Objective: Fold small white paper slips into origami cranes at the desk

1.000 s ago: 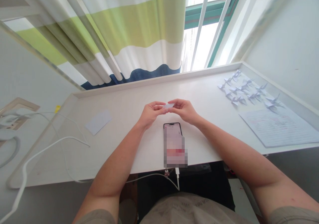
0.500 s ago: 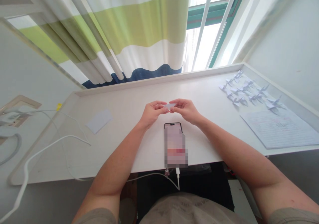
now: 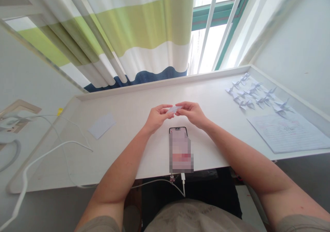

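A small piece of folded white paper (image 3: 175, 109) is held between my two hands over the middle of the white desk. My left hand (image 3: 157, 118) pinches its left end between thumb and fingers. At the other end, my right hand (image 3: 192, 114) grips it the same way. Fingertips cover parts of the paper, so its exact folds cannot be made out. Just below the hands lies a phone (image 3: 179, 146) with its screen lit and blurred, and a white charging cable (image 3: 183, 178) plugged into its lower end.
Several folded paper cranes (image 3: 254, 91) stand at the back right of the desk (image 3: 129, 105). In front of them lies a written sheet (image 3: 288, 132). A blank paper sheet (image 3: 102, 125) is on the left, near a loose white cable (image 3: 59, 144). Raised edging borders the desk's back.
The folded paper has tilted between my fingers, and more of its surface shows. Both hands stay in nearly the same place.
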The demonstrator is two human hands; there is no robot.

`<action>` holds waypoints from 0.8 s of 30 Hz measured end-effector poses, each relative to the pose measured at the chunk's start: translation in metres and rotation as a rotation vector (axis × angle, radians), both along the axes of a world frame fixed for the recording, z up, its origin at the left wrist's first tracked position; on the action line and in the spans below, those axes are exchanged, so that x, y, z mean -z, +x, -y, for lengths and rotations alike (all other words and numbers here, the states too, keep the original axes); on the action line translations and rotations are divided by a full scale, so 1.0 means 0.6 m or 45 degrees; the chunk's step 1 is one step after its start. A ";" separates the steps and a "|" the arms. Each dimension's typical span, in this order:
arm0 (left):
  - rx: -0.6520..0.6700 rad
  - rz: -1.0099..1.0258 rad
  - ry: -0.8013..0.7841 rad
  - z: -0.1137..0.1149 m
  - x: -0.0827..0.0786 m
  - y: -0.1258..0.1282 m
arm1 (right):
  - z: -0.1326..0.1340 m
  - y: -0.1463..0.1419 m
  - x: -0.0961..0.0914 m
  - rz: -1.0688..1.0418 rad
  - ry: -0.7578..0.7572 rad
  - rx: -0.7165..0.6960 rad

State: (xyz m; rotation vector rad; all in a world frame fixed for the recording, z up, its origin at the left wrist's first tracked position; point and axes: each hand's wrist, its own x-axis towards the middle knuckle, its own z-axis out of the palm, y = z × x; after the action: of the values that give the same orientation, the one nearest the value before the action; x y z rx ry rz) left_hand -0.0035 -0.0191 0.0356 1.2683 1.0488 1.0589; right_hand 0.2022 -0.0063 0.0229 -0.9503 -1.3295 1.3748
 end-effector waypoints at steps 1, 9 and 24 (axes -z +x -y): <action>-0.005 -0.006 0.003 0.000 0.001 0.000 | 0.000 0.000 -0.001 0.004 -0.004 -0.011; 0.058 -0.025 -0.035 0.001 0.000 -0.003 | 0.002 -0.003 -0.001 0.057 -0.038 -0.056; 0.113 -0.062 -0.062 0.002 0.000 -0.006 | -0.001 -0.007 0.010 0.047 -0.007 -0.014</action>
State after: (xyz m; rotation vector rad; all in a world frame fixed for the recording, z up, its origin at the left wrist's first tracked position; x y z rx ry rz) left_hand -0.0070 -0.0201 0.0354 1.2950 1.0399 0.9342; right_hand 0.1982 -0.0059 0.0171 -0.9778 -1.3609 1.3762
